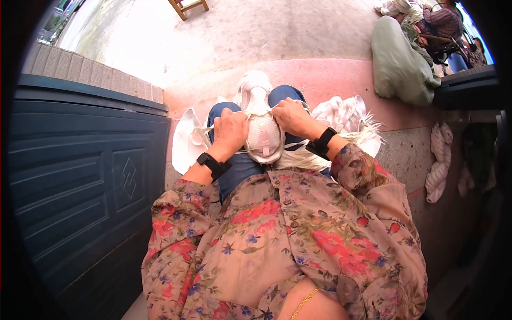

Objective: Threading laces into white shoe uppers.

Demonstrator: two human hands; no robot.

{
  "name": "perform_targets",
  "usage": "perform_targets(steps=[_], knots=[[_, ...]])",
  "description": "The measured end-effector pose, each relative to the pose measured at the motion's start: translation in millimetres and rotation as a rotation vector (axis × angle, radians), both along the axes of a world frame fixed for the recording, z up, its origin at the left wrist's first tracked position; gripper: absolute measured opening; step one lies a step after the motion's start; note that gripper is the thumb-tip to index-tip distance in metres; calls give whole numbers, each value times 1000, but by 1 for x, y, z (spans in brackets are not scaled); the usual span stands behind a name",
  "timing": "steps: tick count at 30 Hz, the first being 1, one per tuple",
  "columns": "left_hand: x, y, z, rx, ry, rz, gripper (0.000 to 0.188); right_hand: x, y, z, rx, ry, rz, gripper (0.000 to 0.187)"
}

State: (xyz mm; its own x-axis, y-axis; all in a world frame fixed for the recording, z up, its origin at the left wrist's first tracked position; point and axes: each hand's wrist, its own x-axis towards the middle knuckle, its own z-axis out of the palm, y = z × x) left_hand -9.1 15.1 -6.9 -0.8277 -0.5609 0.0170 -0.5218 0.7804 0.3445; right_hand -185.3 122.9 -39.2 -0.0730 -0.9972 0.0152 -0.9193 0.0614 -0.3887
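A white sneaker (265, 136) rests between my knees, its heel end toward me. A pale shoelace (257, 112) crosses its upper near the middle. My left hand (231, 129) is closed at the shoe's left side, with the lace pinched in its fingers. On the other side my right hand (293, 117) is closed too, gripping the lace close to the shoe's edge. The fingertips of both hands are partly hidden by the backs of the hands. Loose lace strands trail past each hand.
A white bundle with fringed ends (354, 120) lies right of my knees, and white sheeting (186, 140) lies left. A blue panelled door (88, 176) stands at left. A green sack (400, 61) and people are at far right. A wooden stool (188, 7) stands at the top.
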Motion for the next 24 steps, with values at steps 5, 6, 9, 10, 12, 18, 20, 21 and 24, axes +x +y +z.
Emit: perform_targets(steps=[5,6,9,10,12,18,20,21,24], knots=[[-31,7,5,-191,258,-108,7,1,2,-7,-255,-163,-16,13],[-40,6,5,-241,133,-180,5,2,3,-7,-331,-237,-52,11],[-56,0,1,-282,-42,-262,10,4,4,-5,-380,-318,-145,9],[-59,-3,0,-284,-9,-256,9,4,4,-2,-358,-247,-63,7],[-59,-9,-1,-289,17,-254,8,6,1,6,-151,58,14,8],[-53,-37,7,747,295,176,17,12,-14,25,-116,462,281,6],[-56,-43,8,892,351,220,16,12,-17,29,-59,425,272,7],[-57,-45,8,1054,412,237,15,12,-17,34,-117,225,149,6],[-70,-42,6,1127,394,171,16,11,-17,80,-517,-281,-86,3]])
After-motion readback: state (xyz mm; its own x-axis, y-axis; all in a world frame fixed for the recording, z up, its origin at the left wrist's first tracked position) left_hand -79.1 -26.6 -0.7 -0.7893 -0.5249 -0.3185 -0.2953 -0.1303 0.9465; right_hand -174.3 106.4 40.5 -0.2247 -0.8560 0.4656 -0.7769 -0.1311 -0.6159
